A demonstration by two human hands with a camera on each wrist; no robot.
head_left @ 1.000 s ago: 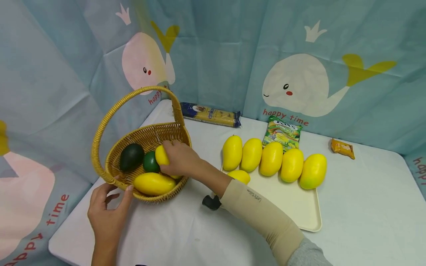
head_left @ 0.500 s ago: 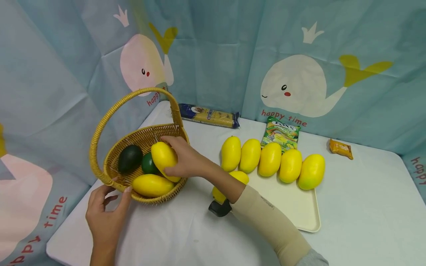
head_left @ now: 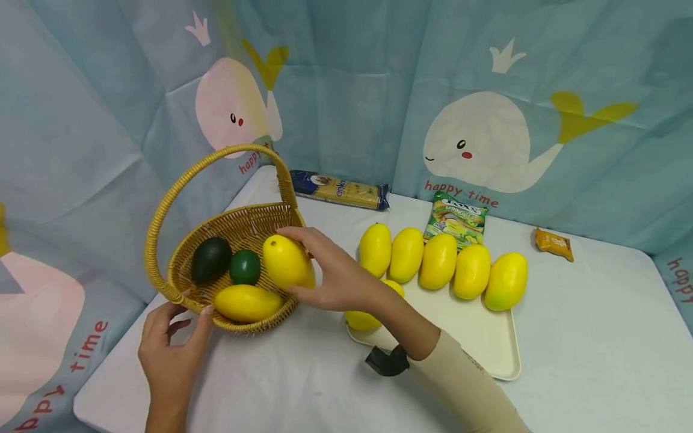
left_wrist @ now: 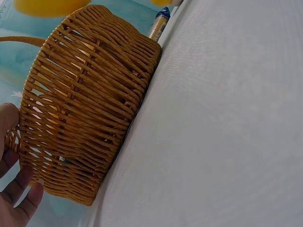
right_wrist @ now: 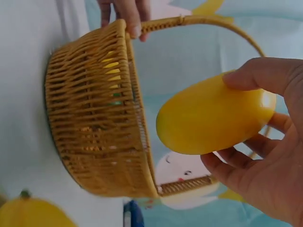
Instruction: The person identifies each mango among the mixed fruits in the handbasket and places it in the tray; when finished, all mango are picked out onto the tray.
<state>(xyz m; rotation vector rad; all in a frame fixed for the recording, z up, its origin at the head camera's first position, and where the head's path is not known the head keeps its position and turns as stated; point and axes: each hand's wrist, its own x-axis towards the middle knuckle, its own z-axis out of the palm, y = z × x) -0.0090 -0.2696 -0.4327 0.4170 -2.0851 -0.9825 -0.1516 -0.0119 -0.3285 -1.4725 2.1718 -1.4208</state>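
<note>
My right hand [head_left: 346, 279] grips a yellow mango [head_left: 287, 263], raised at the right rim of a wicker basket [head_left: 230, 219]. In the right wrist view, thumb and fingers close around this mango [right_wrist: 213, 118], apart from the basket wall [right_wrist: 90, 118]. At the basket's near left rim, by the handle's foot, my left hand [head_left: 170, 355] pinches the edge between thumb and fingers. Inside the basket lie a dark avocado [head_left: 211, 260], a smaller round green fruit [head_left: 245, 267] and another yellow mango [head_left: 247, 302].
Right of the basket, a cream tray [head_left: 500, 355] bears several mangoes [head_left: 438, 261], some partly behind my right forearm. Behind stand a pasta packet [head_left: 341, 189], a green candy bag [head_left: 456, 221] and a small orange snack packet [head_left: 554, 243]. A curtain [head_left: 346, 120] borders the table.
My right hand has lifted the mango from among the fruit in the basket and drawn it right, to the rim. The left hand stays at the basket's edge.
</note>
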